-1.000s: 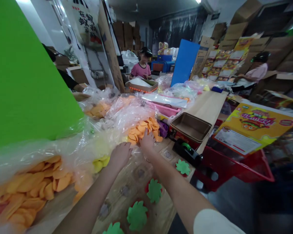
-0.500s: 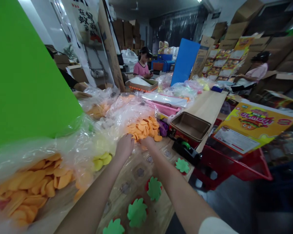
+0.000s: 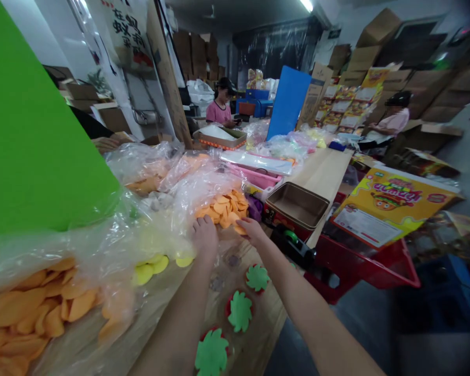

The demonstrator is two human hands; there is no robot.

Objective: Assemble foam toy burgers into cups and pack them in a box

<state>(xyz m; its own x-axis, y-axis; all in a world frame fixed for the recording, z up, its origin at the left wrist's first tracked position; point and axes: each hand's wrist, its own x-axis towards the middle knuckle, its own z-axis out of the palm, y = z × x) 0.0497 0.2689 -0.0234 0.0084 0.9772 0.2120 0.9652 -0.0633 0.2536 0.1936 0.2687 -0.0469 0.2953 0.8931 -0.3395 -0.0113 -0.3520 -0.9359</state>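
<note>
My left hand (image 3: pixel 204 235) rests fingers-down at the near edge of a pile of orange felt pieces (image 3: pixel 222 204) lying on an open clear plastic bag; its fingers are curled and what they hold is hidden. My right hand (image 3: pixel 251 228) is beside it, pinching an orange felt piece (image 3: pixel 239 229) at the pile's right edge. On the wooden table in front of me lie green leaf-shaped felt pieces (image 3: pixel 239 310) on red backings, in a row.
A brown open tray box (image 3: pixel 296 205) and a black tape dispenser (image 3: pixel 292 244) sit right of the pile. Bags of orange pieces (image 3: pixel 43 308) and yellow pieces (image 3: pixel 151 266) lie left. A red cart (image 3: pixel 360 261) stands right. Two people sit far back.
My hands drew back from the orange pile toward me, the right one coming away with an orange piece. The camera shifted slightly, so the scene sits lower and left.
</note>
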